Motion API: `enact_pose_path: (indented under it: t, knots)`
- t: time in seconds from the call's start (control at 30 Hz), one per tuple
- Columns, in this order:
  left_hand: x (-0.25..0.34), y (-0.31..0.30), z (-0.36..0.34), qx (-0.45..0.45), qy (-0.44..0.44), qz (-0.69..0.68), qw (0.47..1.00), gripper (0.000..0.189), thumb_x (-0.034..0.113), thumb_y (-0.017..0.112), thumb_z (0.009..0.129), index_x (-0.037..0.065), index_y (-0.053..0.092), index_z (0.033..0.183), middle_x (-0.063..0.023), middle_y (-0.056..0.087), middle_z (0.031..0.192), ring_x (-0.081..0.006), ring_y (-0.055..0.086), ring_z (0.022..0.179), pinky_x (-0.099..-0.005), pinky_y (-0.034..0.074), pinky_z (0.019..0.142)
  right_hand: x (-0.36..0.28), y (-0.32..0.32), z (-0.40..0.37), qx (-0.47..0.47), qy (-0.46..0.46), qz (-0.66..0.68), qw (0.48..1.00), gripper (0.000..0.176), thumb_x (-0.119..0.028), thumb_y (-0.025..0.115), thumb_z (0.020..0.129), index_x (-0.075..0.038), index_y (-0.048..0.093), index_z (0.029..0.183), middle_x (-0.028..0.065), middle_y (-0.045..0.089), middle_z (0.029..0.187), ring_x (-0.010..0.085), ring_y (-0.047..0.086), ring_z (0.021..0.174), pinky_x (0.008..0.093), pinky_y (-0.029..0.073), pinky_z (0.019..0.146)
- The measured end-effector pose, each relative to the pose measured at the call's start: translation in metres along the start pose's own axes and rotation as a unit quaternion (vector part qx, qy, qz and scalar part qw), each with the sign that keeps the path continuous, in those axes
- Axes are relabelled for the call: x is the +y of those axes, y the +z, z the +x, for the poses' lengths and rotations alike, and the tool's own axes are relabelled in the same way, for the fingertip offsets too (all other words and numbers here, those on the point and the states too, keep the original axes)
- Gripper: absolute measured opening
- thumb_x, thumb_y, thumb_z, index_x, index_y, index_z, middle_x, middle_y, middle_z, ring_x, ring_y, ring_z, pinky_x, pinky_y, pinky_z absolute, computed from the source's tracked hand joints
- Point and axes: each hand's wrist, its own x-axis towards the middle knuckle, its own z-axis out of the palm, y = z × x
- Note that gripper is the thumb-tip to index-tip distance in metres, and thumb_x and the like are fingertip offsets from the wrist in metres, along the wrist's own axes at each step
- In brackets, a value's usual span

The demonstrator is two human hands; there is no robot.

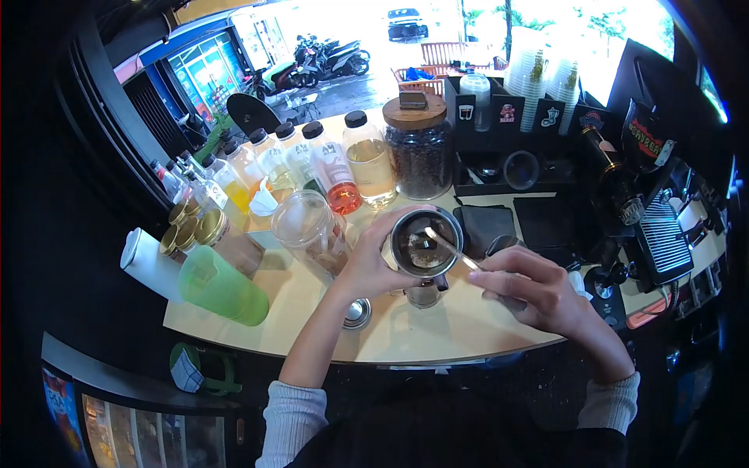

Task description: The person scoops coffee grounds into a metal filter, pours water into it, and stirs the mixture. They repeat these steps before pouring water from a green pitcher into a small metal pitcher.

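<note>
My left hand point(376, 257) is wrapped around the side of a round metal cup point(399, 271), near the middle of the counter. Inside the cup is something dark with a pale patch on it. Pinched in the fingers of my right hand point(538, 287) is a thin stirring stick point(456, 251), tilted so that its far end dips into the cup. Under the cup's front side a small glass vessel point(424, 296) shows in part. A clear plastic pitcher point(300, 222) stands just left of my left hand, and a round metal lid point(357, 313) lies below my wrist.
A row of capped bottles point(370, 168) and a wooden-lidded jar of dark beans point(420, 156) line the back. At left stand a green pitcher point(222, 287) and gold-lidded jars point(226, 238). Stacked plastic cups point(527, 82) and an espresso machine point(663, 234) are at right.
</note>
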Motion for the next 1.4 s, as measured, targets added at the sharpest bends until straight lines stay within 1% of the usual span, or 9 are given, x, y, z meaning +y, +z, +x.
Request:
enact_pose_path:
  t: [0.07,0.23,0.37,0.47,0.57,0.77,0.97,1.27,1.4]
  knots:
    - [0.002,-0.002,0.003,-0.008,0.019,-0.018,1.000,0.084,0.015,0.086,0.052,0.008,0.053,0.129,-0.0090,0.057,0.128,-0.0246,0.053,0.120,-0.0375,0.038,0.105,-0.004,0.001,-0.001,-0.015,0.030,0.064,0.997,0.034,-0.006,0.071,0.079,-0.010,0.064,0.113,0.0088,0.061,0.098,0.0225,0.064,0.089,0.0334,0.056,0.073]
    - [0.009,-0.008,0.007,-0.026,0.057,0.022,0.998,0.083,0.013,0.084,0.051,0.009,0.053,0.129,-0.0094,0.056,0.129,-0.0257,0.053,0.121,-0.0384,0.038,0.105,-0.005,-0.003,0.002,0.024,0.072,0.059,0.995,0.026,-0.009,0.072,0.080,-0.009,0.067,0.106,0.0091,0.062,0.099,0.0205,0.066,0.084,0.0330,0.055,0.070]
    - [0.020,-0.012,0.006,-0.021,0.050,0.045,0.998,0.084,0.013,0.084,0.051,0.011,0.053,0.129,-0.0089,0.056,0.130,-0.0268,0.052,0.122,-0.0399,0.038,0.106,-0.001,-0.012,0.005,-0.021,0.090,0.143,0.985,0.022,-0.008,0.068,0.084,-0.005,0.066,0.106,0.0098,0.063,0.096,0.0204,0.065,0.083,0.0292,0.053,0.068]
    - [0.016,-0.012,0.010,-0.035,0.081,0.058,0.994,0.085,0.014,0.083,0.051,0.012,0.052,0.130,-0.0080,0.056,0.130,-0.0276,0.051,0.122,-0.0409,0.036,0.106,0.000,-0.012,0.011,0.021,0.092,0.159,0.983,0.018,-0.008,0.067,0.084,-0.002,0.065,0.101,0.0114,0.063,0.097,0.0196,0.064,0.086,0.0300,0.052,0.073]
    - [0.018,-0.014,0.010,-0.040,0.088,0.088,0.991,0.085,0.015,0.083,0.052,0.013,0.051,0.131,-0.0075,0.056,0.130,-0.0279,0.051,0.121,-0.0415,0.035,0.107,0.004,-0.019,0.014,-0.012,0.104,0.188,0.976,0.015,-0.008,0.065,0.085,-0.001,0.065,0.099,0.0119,0.063,0.096,0.0206,0.063,0.086,0.0311,0.052,0.076]
    - [0.022,-0.016,0.010,-0.045,0.085,0.099,0.990,0.082,0.014,0.085,0.053,0.012,0.054,0.129,-0.0068,0.055,0.131,-0.0247,0.050,0.123,-0.0392,0.036,0.107,0.002,-0.017,0.020,0.016,0.088,0.173,0.981,0.015,-0.008,0.063,0.087,-0.001,0.064,0.099,0.0118,0.063,0.093,0.0202,0.063,0.087,0.0322,0.051,0.075]
    - [0.016,-0.016,0.009,-0.043,0.091,0.077,0.992,0.085,0.018,0.083,0.052,0.015,0.052,0.130,-0.0065,0.057,0.129,-0.0272,0.050,0.122,-0.0416,0.033,0.107,0.006,-0.012,0.019,0.059,0.079,0.181,0.979,0.014,-0.010,0.062,0.089,-0.001,0.063,0.100,0.0116,0.063,0.094,0.0200,0.062,0.087,0.0317,0.050,0.075]
    - [0.015,-0.019,0.010,-0.059,0.091,0.162,0.981,0.087,0.023,0.084,0.051,0.017,0.050,0.131,-0.0043,0.057,0.127,-0.0254,0.051,0.123,-0.0482,0.024,0.111,0.021,-0.022,0.029,0.011,0.130,0.303,0.944,0.013,-0.013,0.056,0.094,0.000,0.058,0.091,0.0061,0.055,0.084,0.0145,0.055,0.076,0.0282,0.045,0.069]
    - [0.016,-0.018,0.011,-0.052,0.094,0.194,0.975,0.086,0.026,0.085,0.052,0.017,0.050,0.130,-0.0042,0.058,0.126,-0.0249,0.052,0.122,-0.0498,0.024,0.110,0.026,-0.016,0.033,0.000,0.099,0.266,0.959,0.014,-0.012,0.055,0.095,0.000,0.058,0.090,0.0037,0.053,0.082,0.0115,0.053,0.071,0.0262,0.043,0.064]
